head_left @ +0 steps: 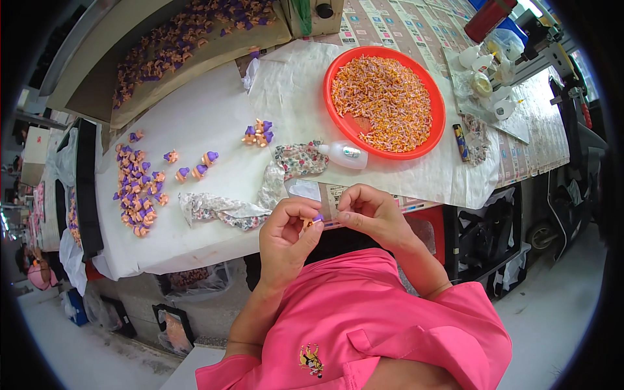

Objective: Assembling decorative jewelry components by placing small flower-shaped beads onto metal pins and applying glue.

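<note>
My left hand (pixel 286 244) pinches a small purple and peach plastic figure piece (pixel 314 221) between thumb and fingers, just off the table's near edge. Close beside it, my right hand (pixel 370 216) is closed in a pinch; whatever its fingertips hold is too small to make out. A floral cloth strip (pixel 227 209) and a white squeeze bottle (pixel 348 155) lie beyond the hands. Behind them stands a round red tray (pixel 438 123) heaped with tiny pink and yellow pieces. More purple and peach figures (pixel 138 188) are piled at the left, with a small cluster (pixel 259 132) nearer the middle.
At the far left, a large box-like trough (pixel 195 68) holds many similar figures. A yellow and dark tube (pixel 461 143) lies right of the tray. Small white bottles (pixel 482 63) crowd a board at the far right. Black crates (pixel 484 231) stand under the table's right side.
</note>
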The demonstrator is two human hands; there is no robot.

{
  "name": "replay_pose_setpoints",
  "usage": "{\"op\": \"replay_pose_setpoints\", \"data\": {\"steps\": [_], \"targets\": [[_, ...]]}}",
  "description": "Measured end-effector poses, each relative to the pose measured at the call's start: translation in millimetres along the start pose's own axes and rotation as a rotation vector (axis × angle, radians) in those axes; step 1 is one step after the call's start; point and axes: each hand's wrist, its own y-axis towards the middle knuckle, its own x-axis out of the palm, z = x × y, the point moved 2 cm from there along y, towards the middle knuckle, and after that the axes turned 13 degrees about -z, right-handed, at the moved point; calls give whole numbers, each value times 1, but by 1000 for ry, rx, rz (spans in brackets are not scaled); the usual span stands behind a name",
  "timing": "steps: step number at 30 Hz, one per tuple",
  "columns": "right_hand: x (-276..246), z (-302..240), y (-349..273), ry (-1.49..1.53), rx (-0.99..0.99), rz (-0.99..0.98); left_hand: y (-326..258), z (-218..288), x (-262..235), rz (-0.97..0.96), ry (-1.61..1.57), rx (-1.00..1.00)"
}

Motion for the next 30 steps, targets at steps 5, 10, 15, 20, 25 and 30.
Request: {"op": "replay_pose_setpoints", "data": {"steps": [5, 10, 15, 20, 25, 30], "targets": [[1, 3, -1, 0, 22, 6, -1, 0, 1, 15, 41, 6], [2, 5, -1, -1, 23, 7, -3, 0, -1, 18, 58, -16], [2, 6, -1, -6, 19, 10, -4, 1, -4, 17, 84, -40], [2, 8, 1, 10, 32, 22, -5, 2, -12, 47, 89, -43], [5, 6, 4, 13, 33, 32, -6, 9, -26, 71, 176, -6], [8, 3, 7, 7, 33, 44, -6, 17, -41, 108, 280, 45]]}}
